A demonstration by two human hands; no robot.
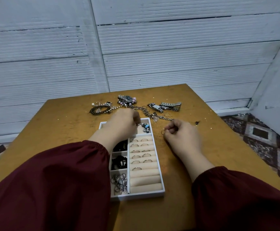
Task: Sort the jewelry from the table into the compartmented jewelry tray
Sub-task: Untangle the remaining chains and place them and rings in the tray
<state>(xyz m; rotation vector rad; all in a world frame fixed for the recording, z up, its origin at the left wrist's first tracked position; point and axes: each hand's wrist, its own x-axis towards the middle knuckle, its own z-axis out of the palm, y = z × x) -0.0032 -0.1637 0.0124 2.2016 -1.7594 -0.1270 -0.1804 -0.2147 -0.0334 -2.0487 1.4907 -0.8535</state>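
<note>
The white compartmented jewelry tray (162, 192) lies in the middle of the table, with several rings (140, 145) set in its beige roll slots. My left hand (121, 125) is over the tray's far compartment and pinches a beaded charm bracelet (146, 127) that hangs into it. My right hand (182, 133) rests on the table just right of the tray, pinching a thin gold ring (162, 131). Black hair ties (119, 162) and silver pieces (120, 183) fill the left compartments.
Loose jewelry lies across the far side of the brown table (69, 124): a bead and cord bracelet pile (101, 108), a dark-faced watch (127, 98), two silver watches (165, 106), a chain (150, 113) and a loose ring (167, 114). A white panelled wall stands behind.
</note>
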